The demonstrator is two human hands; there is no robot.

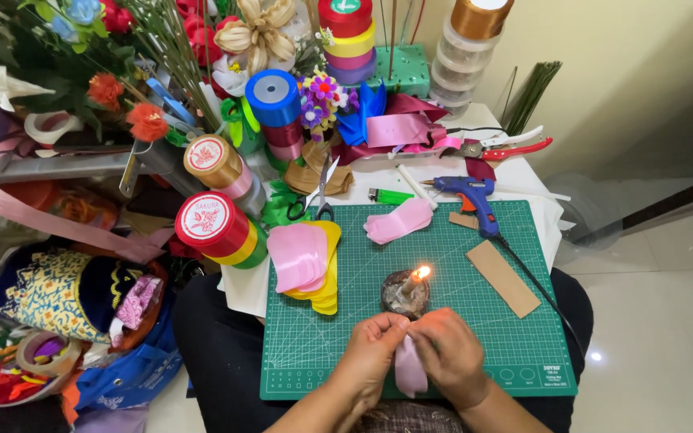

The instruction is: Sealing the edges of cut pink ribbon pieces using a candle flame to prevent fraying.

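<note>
My left hand (370, 349) and right hand (451, 353) pinch a pink ribbon piece (409, 370) over the green cutting mat (515, 337), just below a lit candle (407, 290). Pink and yellow ribbon petals (305, 261) lie left; blue glue gun (471, 196) behind.

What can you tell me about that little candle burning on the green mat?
The candle is a short stub in a small, round, dark holder crusted with pale wax. Its wick is lit, with a bright orange-white flame leaning to the right. It stands upright on the green cutting mat, near the middle. Just below it, the left hand and right hand pinch a pink ribbon piece, close to it but not touching it.
</note>
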